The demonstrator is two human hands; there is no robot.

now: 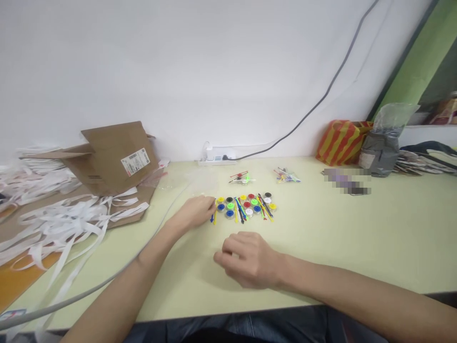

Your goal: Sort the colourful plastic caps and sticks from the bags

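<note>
My left hand (pixel 194 213) reaches to the left edge of a cluster of small round plastic discs (pixel 243 206) in yellow, blue, green, red, black and white. Thin coloured plastic sticks (pixel 264 207) lie among them. The fingertips of that hand are right by a blue stick (pixel 213 218) and a blue disc (pixel 221 207), and its fingers hide whatever may be in them. My right hand (pixel 248 259) lies nearer me, loosely curled, holding nothing visible. Two small stick assemblies (pixel 243 178) (pixel 286 175) stand farther back on the pale green table (pixel 339 238).
A cardboard box (pixel 112 159) and a heap of white strips (pixel 60 224) lie to the left. A power strip (pixel 216 161) sits against the wall with a grey cable. A striped bag (pixel 342 142), a grey plastic bag (pixel 380 159) and a blurred patch lie at the back right.
</note>
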